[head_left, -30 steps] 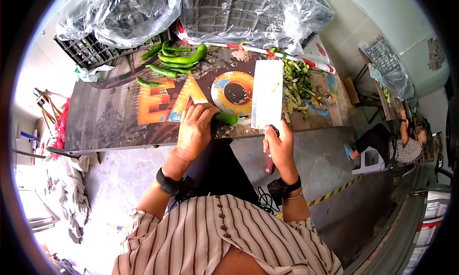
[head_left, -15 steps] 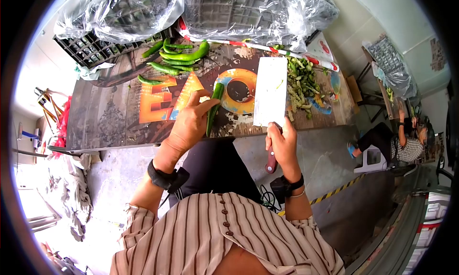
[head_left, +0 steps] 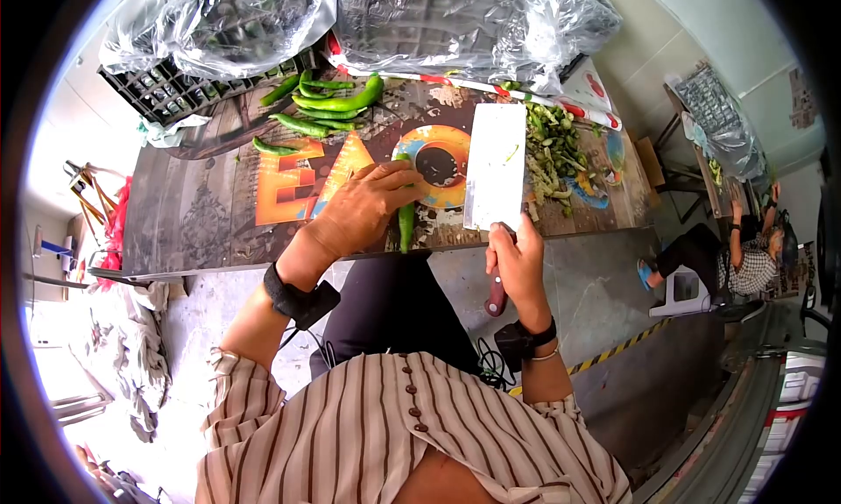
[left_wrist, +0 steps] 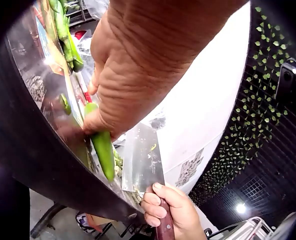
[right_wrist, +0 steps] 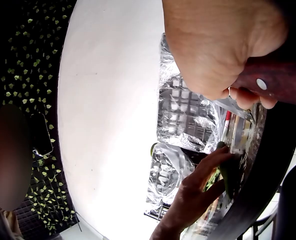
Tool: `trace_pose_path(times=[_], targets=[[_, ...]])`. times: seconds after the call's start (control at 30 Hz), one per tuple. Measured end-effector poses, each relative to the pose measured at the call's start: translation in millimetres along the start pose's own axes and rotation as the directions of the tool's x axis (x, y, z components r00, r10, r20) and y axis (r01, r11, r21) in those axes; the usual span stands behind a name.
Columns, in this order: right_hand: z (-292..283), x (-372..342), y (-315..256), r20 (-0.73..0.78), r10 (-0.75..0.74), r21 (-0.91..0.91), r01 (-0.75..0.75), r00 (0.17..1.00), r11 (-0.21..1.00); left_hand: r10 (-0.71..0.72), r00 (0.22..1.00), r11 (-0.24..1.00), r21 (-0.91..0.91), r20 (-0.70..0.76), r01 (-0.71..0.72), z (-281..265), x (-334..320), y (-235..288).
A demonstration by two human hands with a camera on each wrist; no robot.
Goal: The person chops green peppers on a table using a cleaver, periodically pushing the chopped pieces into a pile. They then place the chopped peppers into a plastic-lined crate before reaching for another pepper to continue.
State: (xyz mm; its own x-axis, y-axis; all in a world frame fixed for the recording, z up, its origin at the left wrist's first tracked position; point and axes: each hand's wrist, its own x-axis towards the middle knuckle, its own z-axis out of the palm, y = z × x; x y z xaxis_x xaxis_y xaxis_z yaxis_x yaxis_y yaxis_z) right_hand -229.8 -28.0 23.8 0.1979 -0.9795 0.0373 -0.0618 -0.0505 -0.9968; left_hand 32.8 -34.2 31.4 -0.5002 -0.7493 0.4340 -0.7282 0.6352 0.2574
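My left hand (head_left: 372, 197) grips a long green chili pepper (head_left: 406, 227) near the front of the table, its fingers across the upper part. The pepper's lower end points toward the table's front edge. In the left wrist view, the pepper (left_wrist: 104, 156) sticks out below the thumb. My right hand (head_left: 519, 263) holds a cleaver by its dark red wooden handle (head_left: 497, 295). Its broad blade (head_left: 496, 166) lies flat side up over the table, right of the pepper, with a green scrap on it. Chopped green pepper (head_left: 554, 153) is heaped beyond the blade.
Several whole green peppers (head_left: 337, 105) lie at the table's back left. Plastic-covered black crates (head_left: 429, 26) line the back, with a red-and-white strip (head_left: 455, 88) before them. A patterned wooden table (head_left: 197, 197) spans the front. Another person (head_left: 745, 267) sits far right.
The left hand has turned the pepper from lying sideways to pointing front to back, and its fingers have moved over the top. The cleaver has shifted little.
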Motion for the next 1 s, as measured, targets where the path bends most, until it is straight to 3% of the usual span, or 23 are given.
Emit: trace_pose_path(times=[0.17,0.23,0.27,0.33,0.37,0.47,0.53,0.83,1.0], targets=[[-1.8,1.1,1.0,0.011,-0.013,-0.007,0.014,1.0,1.0,-0.03,0.999,0.993,0.114,-0.039,0.034,2.7,-2.6,9.6],[-1.2,0.7,1.1,0.003,-0.016,-0.016,0.016,1.0,1.0,-0.169,0.983,0.977,0.143,0.075,0.157,-3.4,-5.6,20.7],[-1.3,0.3,2.4,0.009,-0.025,-0.003,0.025,1.0,1.0,-0.163,0.984,0.978,0.14,0.072,0.152,0.3,-8.5,22.5],[-2.3,0.2,2.6,0.009,-0.039,0.005,0.039,0.999,0.999,-0.221,0.973,0.964,0.14,-0.064,0.228,7.2,-14.3,23.8],[-2.7,0.0,2.5,0.018,-0.028,0.015,0.027,0.999,1.0,-0.269,0.963,0.957,0.109,-0.031,0.27,8.9,-16.5,24.0],[-4.3,0.0,6.7,0.028,-0.029,0.003,0.029,0.999,1.0,-0.273,0.949,0.953,0.089,-0.155,0.289,18.8,-19.4,27.9],[-1.8,-0.6,5.7,-0.002,-0.011,0.025,0.011,1.0,1.0,-0.298,0.941,0.954,-0.007,-0.158,0.3,19.1,-20.3,31.5],[0.7,0.6,-2.4,0.009,-0.051,-0.034,0.051,0.999,0.998,-0.325,0.927,0.946,-0.045,-0.19,0.322,24.6,-26.3,36.1],[-0.2,2.8,-13.5,0.039,-0.054,-0.122,0.058,0.998,0.991,-0.25,0.911,0.963,0.015,-0.327,0.27,26.5,-22.6,40.1]])
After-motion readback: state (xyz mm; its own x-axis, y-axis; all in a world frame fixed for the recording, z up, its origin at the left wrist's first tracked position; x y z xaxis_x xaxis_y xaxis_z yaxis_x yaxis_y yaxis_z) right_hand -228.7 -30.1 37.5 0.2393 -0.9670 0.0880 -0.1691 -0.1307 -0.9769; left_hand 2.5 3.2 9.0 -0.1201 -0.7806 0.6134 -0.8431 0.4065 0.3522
